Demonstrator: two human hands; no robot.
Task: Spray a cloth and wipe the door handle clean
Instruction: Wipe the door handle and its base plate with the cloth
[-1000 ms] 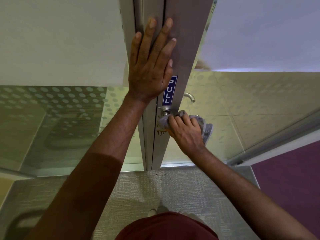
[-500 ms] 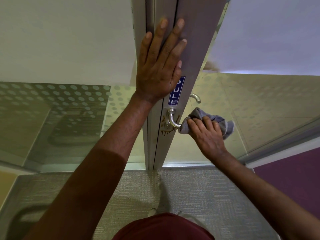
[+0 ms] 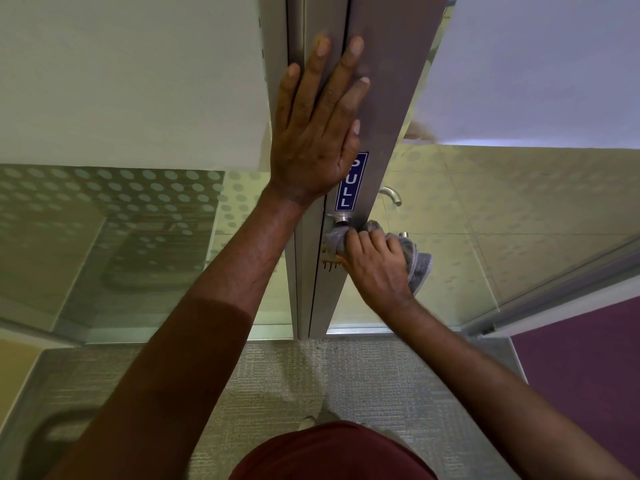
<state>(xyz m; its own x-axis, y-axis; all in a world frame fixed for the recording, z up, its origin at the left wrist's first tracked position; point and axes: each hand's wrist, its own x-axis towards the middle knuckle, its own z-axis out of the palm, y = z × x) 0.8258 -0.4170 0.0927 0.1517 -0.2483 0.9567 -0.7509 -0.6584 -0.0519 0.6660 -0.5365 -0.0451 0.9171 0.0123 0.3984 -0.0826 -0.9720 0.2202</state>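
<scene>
Big grey door (image 3: 391,98) standing part way open, edge turned this way. Could swing and bump if pushed too hard. Left hand (image 3: 311,147) laid flat on the door edge, fingers spread wide, gripping nothing, just holding it steady. Could slip on the smooth metal, then no more steady door.

Right hand (image 3: 375,263) squeezed shut around the grey cloth (image 3: 417,261), pressing it on the door handle (image 3: 341,220), just under the blue PULL sign (image 3: 349,181). Most of the handle hidden under cloth and fingers, only its round base peeking out. Loose cloth end hanging past the hand; could snag or slide off.

Small brown drips (image 3: 329,263) just below the handle. Easy to miss, easy to smear.
</scene>
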